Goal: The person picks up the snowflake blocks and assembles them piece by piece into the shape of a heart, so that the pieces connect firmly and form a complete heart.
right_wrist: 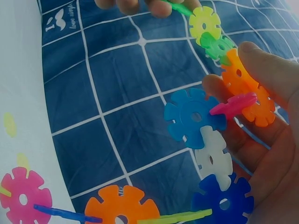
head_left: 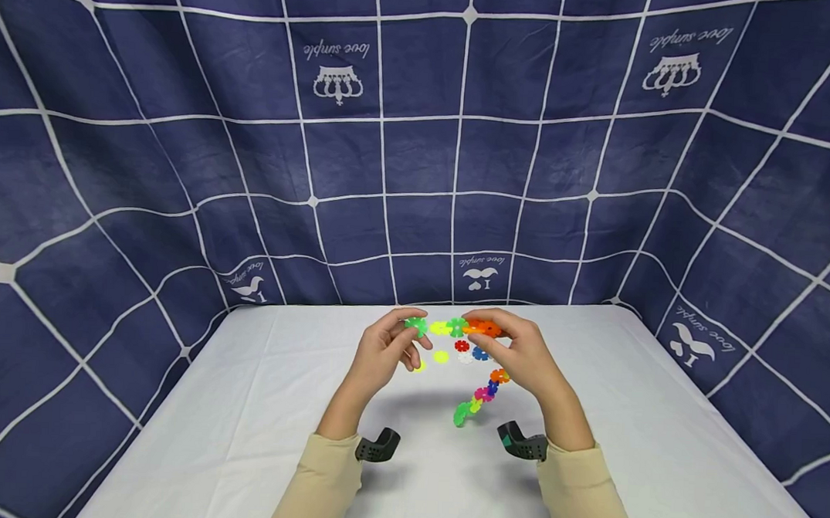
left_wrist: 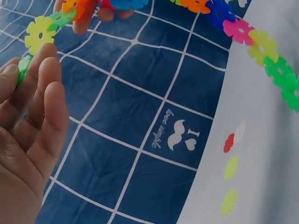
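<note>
Notched plastic discs are linked into a long chain. My right hand (head_left: 525, 356) pinches an orange disc (right_wrist: 240, 72) in the chain between thumb and fingers. My left hand (head_left: 372, 357) pinches a green disc (head_left: 416, 325) by its edge, close against a yellow disc (right_wrist: 204, 24); whether they are linked is unclear. Another green disc (right_wrist: 217, 46) joins that yellow disc to the orange one. From the right hand the rest hangs down through a blue disc (right_wrist: 194, 116), a white disc (right_wrist: 212, 158), a dark blue disc (right_wrist: 223, 203) and several others, with a green end (head_left: 461, 414) low over the table.
Beyond the hands, a loose red disc (head_left: 462, 345), a white disc (head_left: 465, 359) and two yellow ones, a nearer yellow disc (left_wrist: 229, 202) and a farther yellow disc (left_wrist: 231, 168), lie on the white table (head_left: 255, 406). A dark blue checked curtain (head_left: 419, 159) stands behind and at both sides.
</note>
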A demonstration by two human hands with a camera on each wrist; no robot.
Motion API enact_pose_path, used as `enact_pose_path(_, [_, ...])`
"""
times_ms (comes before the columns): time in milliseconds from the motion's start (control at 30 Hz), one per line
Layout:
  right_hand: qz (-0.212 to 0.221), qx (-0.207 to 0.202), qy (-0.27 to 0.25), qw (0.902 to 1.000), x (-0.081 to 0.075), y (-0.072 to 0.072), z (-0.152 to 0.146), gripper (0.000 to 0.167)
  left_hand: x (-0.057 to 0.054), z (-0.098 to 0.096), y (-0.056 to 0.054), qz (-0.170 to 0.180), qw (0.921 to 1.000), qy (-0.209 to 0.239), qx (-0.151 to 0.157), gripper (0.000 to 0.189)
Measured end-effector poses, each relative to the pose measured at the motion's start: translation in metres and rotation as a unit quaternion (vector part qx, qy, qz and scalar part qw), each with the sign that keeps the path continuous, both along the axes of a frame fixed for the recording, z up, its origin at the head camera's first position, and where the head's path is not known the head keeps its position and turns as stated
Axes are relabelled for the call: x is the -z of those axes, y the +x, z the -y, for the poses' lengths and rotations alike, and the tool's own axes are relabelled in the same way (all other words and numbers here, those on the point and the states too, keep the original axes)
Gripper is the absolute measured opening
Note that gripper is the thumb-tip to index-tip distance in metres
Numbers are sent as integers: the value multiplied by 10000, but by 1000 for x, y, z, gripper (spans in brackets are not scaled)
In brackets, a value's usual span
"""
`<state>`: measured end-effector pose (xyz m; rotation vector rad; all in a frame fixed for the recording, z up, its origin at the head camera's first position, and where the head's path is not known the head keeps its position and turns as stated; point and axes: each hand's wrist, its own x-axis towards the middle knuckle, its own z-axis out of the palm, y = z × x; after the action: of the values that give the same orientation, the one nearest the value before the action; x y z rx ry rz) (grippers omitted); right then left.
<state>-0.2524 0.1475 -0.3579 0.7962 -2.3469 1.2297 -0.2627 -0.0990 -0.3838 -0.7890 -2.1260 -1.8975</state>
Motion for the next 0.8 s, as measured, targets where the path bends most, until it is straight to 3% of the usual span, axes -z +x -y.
enact_pose_path(233, [-46,-29,39,10000,0,0,1,29,1,0,0,-443,9984,-349,-68,28])
enact_pose_path(433, [-25,15,48,10000,0,0,1,29,2,0,1,-822,9959,-347,-155,25])
enact_pose_path(800, [-62,1,23,10000,-1,0,1,29,2,0,3,-996,9938,-414,-253,24])
